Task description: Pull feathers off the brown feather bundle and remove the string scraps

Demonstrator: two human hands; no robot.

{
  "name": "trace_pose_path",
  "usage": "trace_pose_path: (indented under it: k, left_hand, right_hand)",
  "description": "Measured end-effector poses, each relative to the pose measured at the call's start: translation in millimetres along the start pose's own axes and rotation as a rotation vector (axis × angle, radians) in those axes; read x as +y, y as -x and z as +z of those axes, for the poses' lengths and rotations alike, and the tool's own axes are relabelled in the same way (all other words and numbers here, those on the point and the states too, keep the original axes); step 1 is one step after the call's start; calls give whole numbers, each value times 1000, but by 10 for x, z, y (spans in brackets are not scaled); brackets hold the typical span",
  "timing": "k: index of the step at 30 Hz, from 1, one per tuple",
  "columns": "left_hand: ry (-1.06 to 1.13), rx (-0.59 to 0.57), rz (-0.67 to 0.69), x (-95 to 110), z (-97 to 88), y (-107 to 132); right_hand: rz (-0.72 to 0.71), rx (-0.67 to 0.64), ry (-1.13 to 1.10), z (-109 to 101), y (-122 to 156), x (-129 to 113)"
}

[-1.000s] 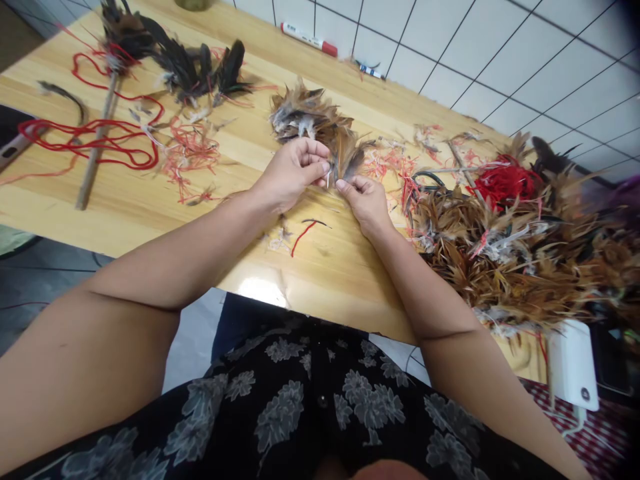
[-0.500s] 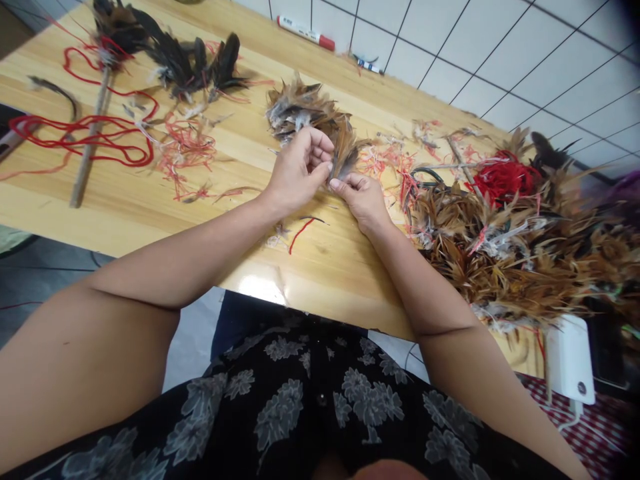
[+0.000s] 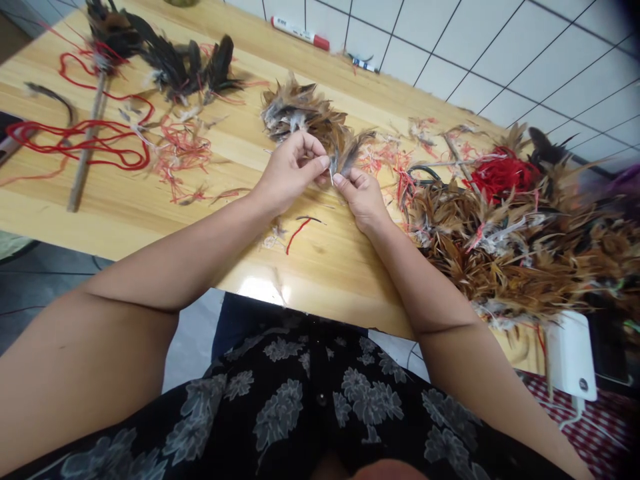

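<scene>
Over the middle of the table, both hands meet at a small tuft of brown and grey feathers (image 3: 354, 150). My right hand (image 3: 364, 199) pinches these feathers between thumb and fingers, low near their base. Just to the left, my left hand (image 3: 293, 165) is closed with thumb and forefinger together at the pale quill end. Directly behind the left hand lies a larger bunch of brown feathers (image 3: 305, 107). A short piece of red string (image 3: 297, 237) rests on the wood in front of the hands.
A big heap of brown feathers (image 3: 500, 267) covers the table's right side, with red yarn (image 3: 505, 177) behind it. At left lie a stick (image 3: 89, 153), looped red cord (image 3: 120, 157) and black feathers (image 3: 180, 67). A marker (image 3: 300, 32) lies along the tiled wall.
My fingertips have parted slightly, and a pale quill end now shows between them. The feathers at my right hand lean further right. The view has shifted a little.
</scene>
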State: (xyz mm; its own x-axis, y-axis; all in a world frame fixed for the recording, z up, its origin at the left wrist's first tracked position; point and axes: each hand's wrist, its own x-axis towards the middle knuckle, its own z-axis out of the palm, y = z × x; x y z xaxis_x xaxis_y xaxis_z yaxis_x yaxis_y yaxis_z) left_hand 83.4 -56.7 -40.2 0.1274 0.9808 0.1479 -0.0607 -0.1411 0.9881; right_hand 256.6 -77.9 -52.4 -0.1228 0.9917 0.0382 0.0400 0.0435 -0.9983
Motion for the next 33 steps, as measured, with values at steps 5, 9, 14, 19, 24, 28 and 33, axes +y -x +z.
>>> trace_pose_path:
  k: [5, 9, 14, 19, 24, 28, 33]
  left_hand:
    - [63, -77, -90, 67, -1, 40]
    - [77, -80, -116, 60, -15, 21]
    - [49, -80, -99, -25, -36, -14]
    - [-5, -101, -96, -36, -26, 20]
    - [-4, -113, -107, -20, -45, 25]
    - [-11, -115, -98, -24, -59, 3]
    - [7, -70, -45, -43, -31, -37]
  right_hand:
    - [-27, 5, 64, 0, -26, 73]
    - [-29, 22, 106, 4, -39, 124]
    - [-39, 42, 105, -3, -38, 136]
    - [-17, 58, 79, -9, -40, 103]
    - [-1, 71, 102, 2, -42, 99]
    - [-1, 68, 139, 5, -36, 109]
    - [-6, 66, 145, 23, -29, 93]
